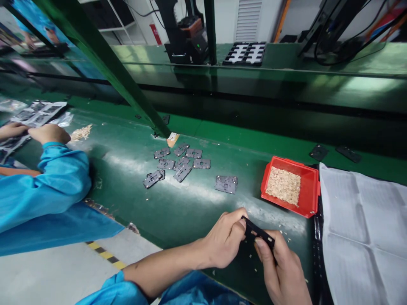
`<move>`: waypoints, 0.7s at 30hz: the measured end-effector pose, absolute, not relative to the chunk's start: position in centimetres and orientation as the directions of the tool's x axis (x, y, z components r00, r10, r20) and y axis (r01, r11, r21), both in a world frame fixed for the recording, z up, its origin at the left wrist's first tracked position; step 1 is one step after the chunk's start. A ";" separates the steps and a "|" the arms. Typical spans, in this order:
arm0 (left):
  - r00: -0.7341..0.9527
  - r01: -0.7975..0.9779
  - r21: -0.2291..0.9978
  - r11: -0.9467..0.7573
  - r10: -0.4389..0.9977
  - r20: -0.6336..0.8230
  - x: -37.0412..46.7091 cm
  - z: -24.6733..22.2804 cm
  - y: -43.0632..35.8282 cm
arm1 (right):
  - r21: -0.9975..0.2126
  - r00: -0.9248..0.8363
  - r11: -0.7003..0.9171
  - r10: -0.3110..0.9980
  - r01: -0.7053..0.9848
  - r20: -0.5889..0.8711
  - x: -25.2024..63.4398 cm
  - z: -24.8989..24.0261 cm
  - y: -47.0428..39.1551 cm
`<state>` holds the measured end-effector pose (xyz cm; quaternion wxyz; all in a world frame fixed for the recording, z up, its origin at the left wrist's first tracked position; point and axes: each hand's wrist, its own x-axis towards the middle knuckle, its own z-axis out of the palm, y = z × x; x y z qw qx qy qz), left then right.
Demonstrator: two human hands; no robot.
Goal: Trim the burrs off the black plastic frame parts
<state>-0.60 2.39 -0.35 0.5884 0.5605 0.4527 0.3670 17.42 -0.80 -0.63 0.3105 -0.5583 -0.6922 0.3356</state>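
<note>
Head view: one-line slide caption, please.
Left hand and right hand hold a black part above a green workbench, near a red bin of small pale pieces and scattered dark plates.

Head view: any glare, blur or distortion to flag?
Head view: pale glare streaks the green bench; head view: the person at upper left is smeared; head view: the green post leans steeply, perhaps lens stretch or camera tilt; head view: the held black part has readable edges.

And here, between your left hand [227,237] and right hand [282,267], sits the part [259,232], over the bench [197,212]; beyond it, a pile of plates [226,184], loose plates [182,173] to its left, and rightward a bin [311,186] with chips [282,185] inside, then the sheet [359,233]
</note>
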 end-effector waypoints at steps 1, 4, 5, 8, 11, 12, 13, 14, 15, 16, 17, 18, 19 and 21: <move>0.324 0.083 0.992 0.099 0.938 -0.120 -0.6 -0.3 2.4 | -0.816 -0.188 0.152 0.981 0.558 0.054 17.5 -0.6 -0.8; 0.336 0.095 0.991 0.095 0.934 -0.122 -0.7 -0.2 2.5 | -0.828 -0.198 0.150 0.979 0.541 0.049 17.6 -0.7 -0.9; 0.344 0.095 0.991 0.098 0.931 -0.125 -0.7 -0.2 2.5 | -0.830 -0.195 0.145 0.980 0.539 0.045 17.7 -0.7 -0.9; 0.380 0.083 0.989 0.119 0.914 -0.142 -0.8 -0.2 2.5 | -0.830 -0.182 0.133 0.983 0.542 0.038 17.7 -0.8 -1.0; 0.383 0.067 0.987 0.145 0.910 -0.160 -0.8 -0.4 2.4 | -0.828 -0.176 0.142 0.983 0.542 0.053 17.8 -0.7 -1.0; 0.374 0.066 0.986 0.152 0.912 -0.166 -0.7 -0.4 2.3 | -0.829 -0.176 0.145 0.983 0.541 0.057 17.8 -0.7 -1.0; 0.366 0.068 0.986 0.155 0.915 -0.169 -0.7 -0.5 2.3 | -0.830 -0.179 0.145 0.982 0.538 0.056 17.8 -0.7 -1.0; 0.358 0.073 0.986 0.153 0.918 -0.169 -0.6 -0.5 2.3 | -0.833 -0.184 0.143 0.982 0.535 0.050 17.8 -0.7 -1.0; 0.351 0.078 0.986 0.148 0.922 -0.166 -0.5 -0.5 2.3 | -0.835 -0.189 0.138 0.981 0.533 0.041 17.9 -0.7 -1.0; 0.345 0.081 0.987 0.141 0.925 -0.160 -0.4 -0.6 2.3 | -0.837 -0.193 0.132 0.981 0.532 0.032 17.9 -0.7 -1.0; 0.343 0.083 0.988 0.133 0.927 -0.153 -0.3 -0.6 2.3 | -0.838 -0.196 0.127 0.980 0.531 0.024 18.0 -0.8 -1.0; 0.341 0.082 0.989 0.126 0.929 -0.147 -0.2 -0.6 2.4 | -0.838 -0.196 0.124 0.980 0.532 0.020 18.0 -0.8 -1.0; 0.341 0.079 0.989 0.124 0.929 -0.144 -0.1 -0.7 2.4 | -0.838 -0.194 0.121 0.981 0.533 0.018 18.1 -0.9 -1.1; 0.340 0.071 0.988 0.134 0.928 -0.150 0.0 -0.7 2.4 | -0.836 -0.186 0.117 0.982 0.535 0.019 18.1 -1.0 -1.1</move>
